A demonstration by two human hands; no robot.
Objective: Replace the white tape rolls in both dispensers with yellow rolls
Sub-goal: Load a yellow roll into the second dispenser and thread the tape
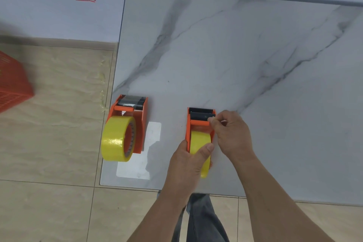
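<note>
Left hand (188, 155): I'm wrapped around the yellow roll (199, 139) in the dispenser (200, 124).
Right hand (229, 133): pinching tape by the roller.
Risk: tape sticking crooked.
Other dispenser (135, 122): leftward, loaded.

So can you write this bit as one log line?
left hand: holds right dispenser | right hand: pinching near its roller | left dispenser: yellow roll loaded

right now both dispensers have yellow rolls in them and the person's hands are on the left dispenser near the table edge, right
Not quite. Both orange dispensers do carry yellow rolls, but the hands are on the right dispenser, not the left dispenser near the table edge. In the head view the left hand grips its yellow roll while the right hand pinches something near its roller.
</note>
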